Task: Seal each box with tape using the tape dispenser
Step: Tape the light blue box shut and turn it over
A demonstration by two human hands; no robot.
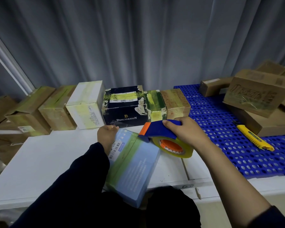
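A light blue and green box (135, 165) lies at the near edge of the white table (44, 158), a barcode label on its top. My left hand (106, 136) pinches the free end of a clear tape strip at the box's far left corner. My right hand (185, 131) grips the handle of the blue and orange tape dispenser (161, 131), which hovers at the box's far right corner. Its roll of yellowish clear tape (176, 148) hangs beneath it. The strip runs from the dispenser to my left fingers.
A row of several taped boxes (125, 106) stands along the back of the table against a grey curtain. To the right, a blue perforated mat (220, 137) carries several brown cardboard boxes (257, 94) and a yellow utility knife (253, 139).
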